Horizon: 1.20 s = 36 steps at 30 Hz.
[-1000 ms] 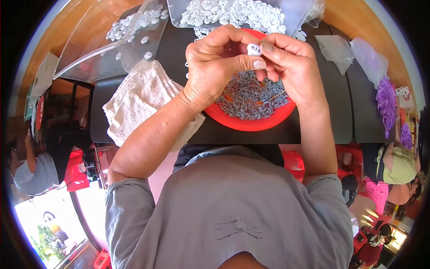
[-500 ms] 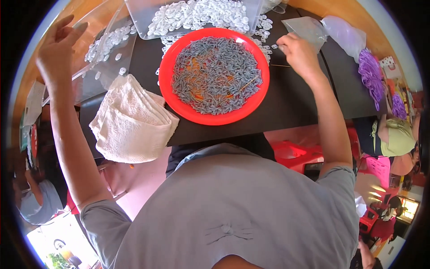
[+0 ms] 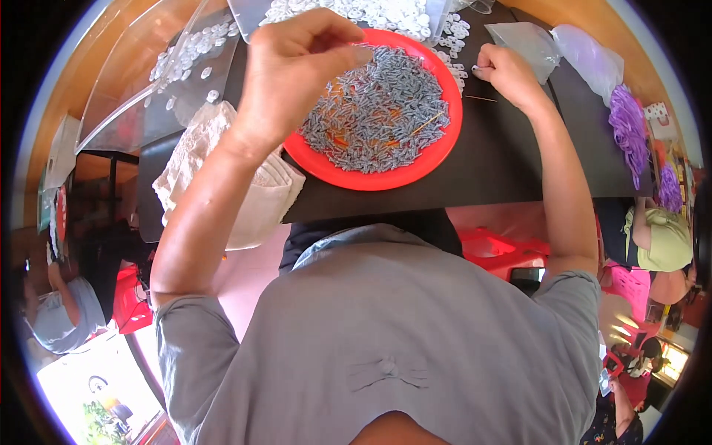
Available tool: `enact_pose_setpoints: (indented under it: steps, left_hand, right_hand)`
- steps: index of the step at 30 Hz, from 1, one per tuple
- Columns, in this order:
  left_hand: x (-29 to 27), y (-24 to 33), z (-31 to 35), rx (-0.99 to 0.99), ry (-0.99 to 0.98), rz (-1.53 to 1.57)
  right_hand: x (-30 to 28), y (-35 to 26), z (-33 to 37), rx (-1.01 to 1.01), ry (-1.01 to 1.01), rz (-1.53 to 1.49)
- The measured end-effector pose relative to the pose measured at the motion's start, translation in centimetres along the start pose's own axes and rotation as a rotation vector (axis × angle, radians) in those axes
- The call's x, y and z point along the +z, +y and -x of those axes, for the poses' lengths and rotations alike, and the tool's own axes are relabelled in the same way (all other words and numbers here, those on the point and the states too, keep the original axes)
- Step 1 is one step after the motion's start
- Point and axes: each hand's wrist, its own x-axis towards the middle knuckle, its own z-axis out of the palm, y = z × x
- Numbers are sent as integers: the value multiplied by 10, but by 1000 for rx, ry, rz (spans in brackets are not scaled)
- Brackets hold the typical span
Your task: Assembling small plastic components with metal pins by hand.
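Note:
My left hand (image 3: 293, 70) is raised over the left rim of the red round plate (image 3: 371, 183). Its fingers are curved, with a gap between thumb and forefinger, and nothing shows in them. A layer of small grey rod-shaped pieces (image 3: 378, 111) covers the plate. To the right of the plate, my right hand (image 3: 512, 78) is closed in a pinch beside small white plastic pieces (image 3: 451, 48). A pale spot shows at its fingertips, too small to name. A thin brown stick (image 3: 480, 98) lies on the dark table just below that hand.
A folded cream towel (image 3: 267, 196) hangs over the table's front edge. Behind the plate stands a clear bin (image 3: 243, 16) of white pieces. Clear plastic sheeting (image 3: 122, 93) spreads at far left; plastic bags (image 3: 523, 48) and a purple bundle (image 3: 629, 137) sit right. Other people sit at both sides.
My left hand has swung right, from above the clear plastic at the left to over the plate's left side. My right hand stays pinched beside the white pieces. The whole view has shifted slightly.

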Motion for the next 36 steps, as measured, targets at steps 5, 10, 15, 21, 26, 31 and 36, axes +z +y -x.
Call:
enact_pose_setpoints:
  steps: [5,10,15,21,26,31,36]
  left_hand:
    - [23,-25,3,-200,-56,121]
    - [24,-24,8,-77,-63,310]
    - [19,-23,11,-116,-23,363]
    - [16,-28,10,-158,13,390]
    - [18,-32,9,-211,72,396]
    - [19,-40,7,-244,110,564]
    - [16,-42,5,-348,88,531]
  right_hand:
    - [-5,2,4,24,-9,-328]
    - [-32,-91,27,17,-231,-1140]
    - [-13,-131,20,11,-453,-1439]
    - [-14,-138,11,-53,-417,-1260]
    - [-5,-145,5,-45,-235,-1315]
    - [-5,-162,1,-115,-74,-1148]
    - [-9,-175,3,-99,-87,-1257]
